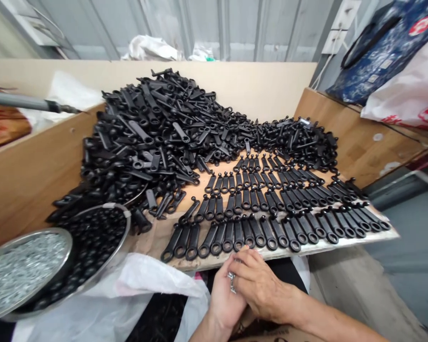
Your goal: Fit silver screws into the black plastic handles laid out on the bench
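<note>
My left hand (225,297) is cupped at the table's front edge, holding several small shiny metal screws (231,281). Over its palm lies my right hand (262,287), fingers bent and together at the screws; what its fingertips grip is hidden. Just beyond both hands, black crank handles (238,233) lie in several rows on the cardboard-covered table edge (153,244), ring ends toward me and small ball-tipped ends away. To the left, a metal bowl of small silver screws (24,266) rests over a larger bowl of round black knobs (92,247).
A big heap of loose black handles (157,118) covers the back of the table, between wooden side boards (32,175). A power screwdriver (24,100) juts in at the left. Bags (385,61) sit at the right, and white plastic sheeting (146,275) hangs below the front edge.
</note>
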Demonstrator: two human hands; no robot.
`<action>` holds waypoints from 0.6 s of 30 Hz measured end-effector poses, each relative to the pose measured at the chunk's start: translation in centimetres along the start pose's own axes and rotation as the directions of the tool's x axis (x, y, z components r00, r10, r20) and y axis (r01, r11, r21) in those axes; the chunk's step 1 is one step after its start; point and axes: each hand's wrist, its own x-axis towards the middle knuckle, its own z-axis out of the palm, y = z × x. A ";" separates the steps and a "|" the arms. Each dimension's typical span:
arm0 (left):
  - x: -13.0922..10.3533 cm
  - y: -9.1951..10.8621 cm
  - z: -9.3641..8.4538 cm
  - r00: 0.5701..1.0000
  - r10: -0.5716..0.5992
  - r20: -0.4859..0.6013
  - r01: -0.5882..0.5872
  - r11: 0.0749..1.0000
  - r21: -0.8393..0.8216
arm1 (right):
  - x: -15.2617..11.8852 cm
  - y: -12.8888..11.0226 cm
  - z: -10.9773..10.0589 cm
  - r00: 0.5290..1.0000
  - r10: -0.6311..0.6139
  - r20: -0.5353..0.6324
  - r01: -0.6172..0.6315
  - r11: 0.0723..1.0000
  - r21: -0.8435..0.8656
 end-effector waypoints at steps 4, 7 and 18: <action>0.1 0.0 1.2 0.999 -0.037 0.025 0.039 0.998 -0.050 | 0.2 1.7 -1.8 0.998 0.038 -0.041 -0.037 0.999 0.036; 0.1 -0.2 1.6 0.999 -0.026 0.041 0.027 0.999 -0.045 | 1.5 4.6 -3.8 0.991 0.118 -0.062 -0.117 0.993 0.026; -0.6 1.1 0.0 0.997 0.008 0.081 -0.010 1.000 0.027 | 9.1 11.7 -4.6 0.917 0.266 0.297 -0.254 0.964 -0.081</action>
